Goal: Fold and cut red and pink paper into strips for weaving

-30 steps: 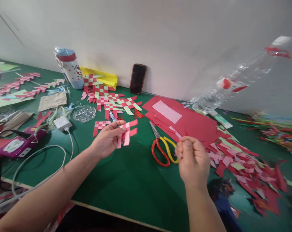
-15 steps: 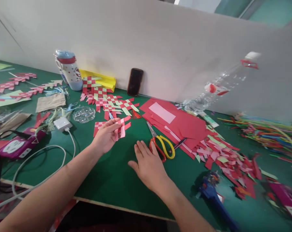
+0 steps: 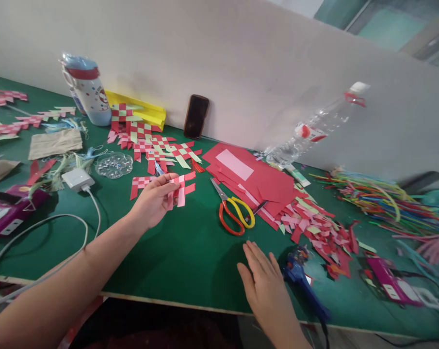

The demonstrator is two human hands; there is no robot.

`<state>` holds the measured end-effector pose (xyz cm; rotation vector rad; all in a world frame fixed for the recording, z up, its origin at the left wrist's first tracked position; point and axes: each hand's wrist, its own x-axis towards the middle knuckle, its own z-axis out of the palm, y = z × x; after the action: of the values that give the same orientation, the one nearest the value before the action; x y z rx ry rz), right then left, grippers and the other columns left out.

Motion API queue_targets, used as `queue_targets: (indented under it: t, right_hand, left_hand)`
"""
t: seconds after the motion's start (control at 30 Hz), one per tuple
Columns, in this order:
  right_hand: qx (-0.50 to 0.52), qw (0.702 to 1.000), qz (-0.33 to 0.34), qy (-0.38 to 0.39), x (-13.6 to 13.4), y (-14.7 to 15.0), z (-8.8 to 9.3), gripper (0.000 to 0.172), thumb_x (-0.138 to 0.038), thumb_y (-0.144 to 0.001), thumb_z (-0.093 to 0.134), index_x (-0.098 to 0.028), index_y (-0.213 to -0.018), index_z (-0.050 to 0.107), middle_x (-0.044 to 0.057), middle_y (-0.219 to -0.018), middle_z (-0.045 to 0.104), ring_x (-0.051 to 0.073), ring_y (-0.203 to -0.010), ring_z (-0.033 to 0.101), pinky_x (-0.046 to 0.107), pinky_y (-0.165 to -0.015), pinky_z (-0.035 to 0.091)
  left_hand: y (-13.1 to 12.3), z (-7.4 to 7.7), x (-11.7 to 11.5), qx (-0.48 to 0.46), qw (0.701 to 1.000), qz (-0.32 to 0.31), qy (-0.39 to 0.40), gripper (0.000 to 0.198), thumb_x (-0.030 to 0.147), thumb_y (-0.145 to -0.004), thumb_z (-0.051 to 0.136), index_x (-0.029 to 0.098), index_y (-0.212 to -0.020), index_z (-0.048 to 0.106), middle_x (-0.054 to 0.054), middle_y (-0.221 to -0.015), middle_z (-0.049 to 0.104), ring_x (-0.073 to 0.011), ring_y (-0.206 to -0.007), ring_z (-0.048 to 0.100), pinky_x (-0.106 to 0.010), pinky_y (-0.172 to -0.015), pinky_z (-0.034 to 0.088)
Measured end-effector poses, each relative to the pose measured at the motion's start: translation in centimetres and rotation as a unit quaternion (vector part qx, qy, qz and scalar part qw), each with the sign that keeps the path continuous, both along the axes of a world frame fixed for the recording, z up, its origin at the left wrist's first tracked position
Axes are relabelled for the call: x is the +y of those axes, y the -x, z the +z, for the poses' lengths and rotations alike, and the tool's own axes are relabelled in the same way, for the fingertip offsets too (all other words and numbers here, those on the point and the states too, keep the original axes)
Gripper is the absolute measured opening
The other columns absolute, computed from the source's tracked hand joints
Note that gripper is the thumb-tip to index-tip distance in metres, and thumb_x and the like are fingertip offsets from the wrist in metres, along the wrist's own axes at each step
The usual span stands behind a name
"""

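Observation:
Between the thumb and fingers of my left hand (image 3: 154, 198) is a small woven paper fish (image 3: 182, 189) in red and pink, its strip ends sticking out to the right. Just behind that hand a similar red-and-pink woven piece (image 3: 140, 183) lies on the table. My right hand (image 3: 265, 278) is open over the green table near its front edge, fingers stretched and holding nothing. Close to its right is a blue glue gun (image 3: 302, 281). Scissors with one red and one yellow handle (image 3: 235, 213) lie beyond it, blades slightly apart.
Red paper sheets (image 3: 255, 182) and a heap of paper scraps (image 3: 319, 225) lie to the right. A plastic bottle (image 3: 314, 128) leans on the wall beside a phone (image 3: 196, 116). Woven paper pieces (image 3: 152, 143), a flask (image 3: 90, 89) and a white cable (image 3: 95, 208) occupy the left.
My right hand has moved right and nearer, away from the scissors toward the glue gun. My left hand still holds the woven paper. The whole view has shifted a little.

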<state>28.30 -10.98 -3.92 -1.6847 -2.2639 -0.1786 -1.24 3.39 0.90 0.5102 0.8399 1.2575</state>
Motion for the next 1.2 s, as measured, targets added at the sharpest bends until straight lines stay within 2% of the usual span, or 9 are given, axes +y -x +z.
queue_targets:
  t: [0.1, 0.23, 0.33, 0.53, 0.73, 0.83, 0.97, 1.1, 1.2]
  right_hand:
    - [0.055, 0.997, -0.05, -0.009, 0.6, -1.0, -0.4, 0.045, -0.039, -0.1, 0.035, -0.014, -0.132, 0.054, 0.016, -0.13, 0.062, 0.025, -0.12, 0.059, 0.043, -0.096, 0.052]
    - [0.001, 0.994, -0.105, -0.022, 1.4, -0.4, -1.3, 0.06, -0.049, -0.1, 0.028, -0.006, -0.135, 0.051, 0.024, -0.136, 0.056, 0.035, -0.129, 0.051, 0.057, -0.103, 0.043]
    - [-0.048, 0.997, -0.063, 0.004, 0.5, 1.4, -1.7, 0.065, -0.053, -0.098, 0.032, -0.004, -0.139, 0.047, 0.024, -0.141, 0.051, 0.037, -0.133, 0.046, 0.058, -0.106, 0.04]
    - [-0.076, 0.995, 0.05, 0.045, -4.1, 2.2, -0.6, 0.073, -0.044, -0.098, 0.041, -0.016, -0.157, 0.007, 0.012, -0.152, 0.04, 0.029, -0.14, 0.039, 0.049, -0.107, 0.041]
    - [-0.066, 0.997, -0.022, 0.039, -2.8, 1.6, -0.9, 0.077, -0.047, -0.099, 0.036, -0.017, -0.156, -0.006, 0.015, -0.152, 0.039, 0.032, -0.14, 0.039, 0.054, -0.104, 0.041]
    - [-0.072, 0.997, -0.001, 0.029, -2.9, 2.3, -1.1, 0.074, -0.045, -0.099, 0.037, -0.015, -0.157, 0.004, 0.015, -0.152, 0.04, 0.03, -0.14, 0.04, 0.05, -0.105, 0.041]
    - [-0.089, 0.996, 0.02, 0.003, -6.0, 1.0, 0.1, 0.057, -0.044, -0.098, 0.039, -0.013, -0.147, 0.038, 0.013, -0.141, 0.055, 0.026, -0.129, 0.052, 0.041, -0.1, 0.045]
    - [-0.074, 0.994, -0.081, 0.018, -9.3, -2.0, 2.4, 0.036, -0.041, -0.099, 0.041, -0.02, -0.093, 0.069, 0.008, -0.093, 0.074, 0.022, -0.083, 0.069, 0.038, -0.081, 0.049]
    - [-0.035, 0.99, -0.14, -0.013, -10.1, -2.0, 3.4, 0.032, -0.04, -0.098, 0.043, -0.019, -0.09, 0.067, 0.008, -0.085, 0.071, 0.022, -0.077, 0.066, 0.038, -0.075, 0.05]
  left_hand:
    - [0.1, -0.3, 0.1, 0.006, 1.0, 0.001, 0.001, 0.018, 0.008, -0.077, 0.069, 0.016, -0.093, 0.064, 0.001, -0.075, 0.067, -0.0079, -0.058, 0.065, -0.016, -0.055, 0.053]
    - [0.1, -0.7, 0.0, 0.017, 1.0, -0.004, 0.006, 0.02, 0.008, -0.077, 0.07, 0.016, -0.094, 0.064, 0.001, -0.073, 0.067, -0.0071, -0.056, 0.064, -0.015, -0.053, 0.052]
    - [-0.1, -0.9, -0.1, 0.025, 1.0, -0.013, 0.009, 0.021, 0.008, -0.077, 0.07, 0.016, -0.095, 0.065, 0.001, -0.071, 0.066, -0.0071, -0.055, 0.064, -0.013, -0.051, 0.052]
    - [-0.2, -0.8, -0.3, 0.036, 0.999, -0.025, 0.003, 0.023, 0.009, -0.076, 0.072, 0.016, -0.096, 0.065, 0.003, -0.068, 0.064, -0.0069, -0.053, 0.063, -0.014, -0.05, 0.053]
    - [-0.2, -0.8, -0.3, 0.042, 0.999, -0.029, 0.001, 0.026, 0.01, -0.075, 0.074, 0.017, -0.098, 0.065, 0.002, -0.07, 0.065, -0.0072, -0.054, 0.063, -0.015, -0.051, 0.055]
    - [-0.2, -0.9, -0.3, 0.045, 0.999, -0.027, -0.002, 0.024, 0.009, -0.075, 0.072, 0.016, -0.096, 0.064, 0.002, -0.07, 0.066, -0.0071, -0.053, 0.063, -0.014, -0.049, 0.053]
    - [-0.4, -0.9, -0.4, 0.046, 0.998, -0.037, -0.004, 0.024, 0.008, -0.074, 0.072, 0.016, -0.094, 0.063, 0.003, -0.066, 0.064, -0.0068, -0.05, 0.062, -0.014, -0.047, 0.051]
    - [-0.6, -0.7, -0.6, 0.046, 0.998, -0.04, 0.0, 0.025, 0.005, -0.074, 0.07, 0.017, -0.095, 0.063, 0.004, -0.066, 0.064, -0.007, -0.051, 0.063, -0.014, -0.049, 0.052]
    - [-0.7, -0.6, -0.7, 0.046, 0.998, -0.045, 0.002, 0.023, 0.006, -0.075, 0.069, 0.017, -0.094, 0.062, 0.004, -0.067, 0.064, -0.0067, -0.052, 0.063, -0.014, -0.051, 0.053]
